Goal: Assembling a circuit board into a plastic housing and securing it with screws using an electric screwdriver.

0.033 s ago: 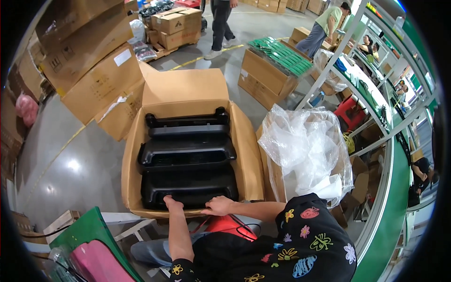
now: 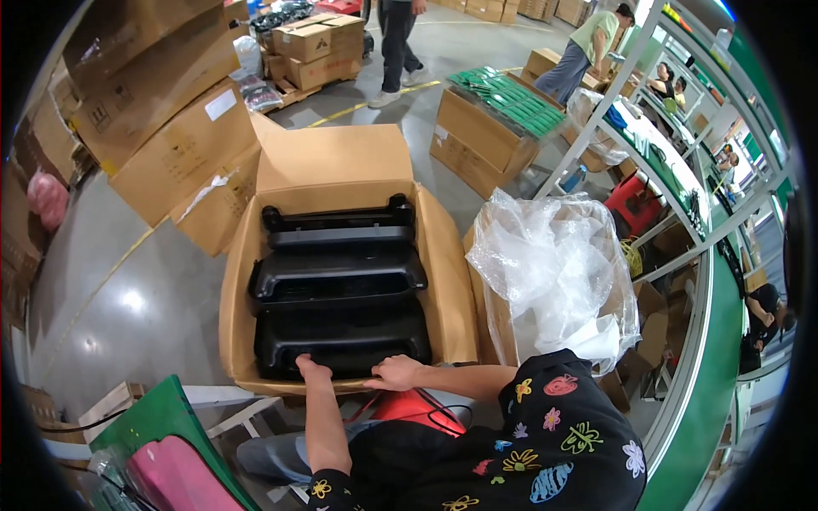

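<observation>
Both hands, left hand (image 2: 312, 368) and right hand (image 2: 395, 372), fingers curled over near edge of black plastic housing (image 2: 341, 341) in cardboard box (image 2: 447, 281). Rigid, bulky, likely light; best gripped by rim.

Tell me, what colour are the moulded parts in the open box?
Black, seen in the head view.

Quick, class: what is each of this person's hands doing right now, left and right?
Left hand: closed on the near edge of the black plastic part in the cardboard box.
Right hand: grip on the same edge.
</observation>
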Tool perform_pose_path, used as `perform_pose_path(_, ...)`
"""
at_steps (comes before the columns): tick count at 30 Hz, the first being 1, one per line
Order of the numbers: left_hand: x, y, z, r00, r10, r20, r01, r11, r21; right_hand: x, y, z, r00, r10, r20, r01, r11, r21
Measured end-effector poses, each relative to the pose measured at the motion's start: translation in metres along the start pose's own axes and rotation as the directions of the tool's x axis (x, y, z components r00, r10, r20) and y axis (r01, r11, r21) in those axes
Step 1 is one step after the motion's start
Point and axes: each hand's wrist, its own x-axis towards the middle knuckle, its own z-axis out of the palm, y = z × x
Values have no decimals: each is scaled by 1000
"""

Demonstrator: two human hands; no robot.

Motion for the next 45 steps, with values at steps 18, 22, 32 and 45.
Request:
perform_pose_path(18,-49,12,11,983,178,-48,-173,981,92,6,1,8,998,-24,-56,25,1000,16)
perform_pose_path(22,-86,6,24,998,-52,-47,62,965,253,1,5,6,999,-10,-51,12,1000,21)
perform_pose_path(32,-51,13,14,990,-111,-88,129,964,232,3,5,10,998,-34,-54,35,999,15)
perform_pose_path(45,-68,8,11,990,46,-137,-17,979,205,2,4,11,998,-28,-48,29,999,14)
